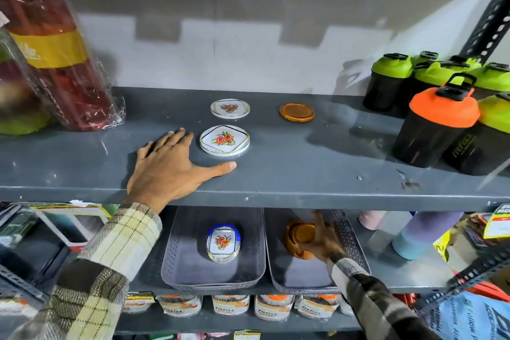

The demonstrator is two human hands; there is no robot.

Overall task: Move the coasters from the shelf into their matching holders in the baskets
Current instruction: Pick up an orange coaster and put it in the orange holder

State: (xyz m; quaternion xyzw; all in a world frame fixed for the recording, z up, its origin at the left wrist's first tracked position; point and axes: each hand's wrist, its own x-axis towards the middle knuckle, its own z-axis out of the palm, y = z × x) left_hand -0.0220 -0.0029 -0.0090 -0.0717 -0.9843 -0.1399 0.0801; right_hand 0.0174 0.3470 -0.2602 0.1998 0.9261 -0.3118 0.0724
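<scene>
Two white flower-print coasters lie on the grey shelf [276, 174], one nearer [224, 141] and one behind it [230, 108]. An orange coaster [296, 112] lies to their right. My left hand [171, 165] rests flat on the shelf, fingers spread, just left of the nearer white coaster. On the shelf below, the left grey basket [176, 262] has a blue holder [223, 241] with white coasters in it. In the right basket [347, 232], my right hand [321, 240] grips an orange coaster [303, 232] at the orange holder [295, 246].
Black shaker bottles with green lids [392, 80] and an orange lid [438, 124] stand at the shelf's right. A wrapped red and yellow stack [55, 55] stands at the left. Pastel bottles [425, 234] lie right of the baskets. Packaged jars [231, 305] sit underneath.
</scene>
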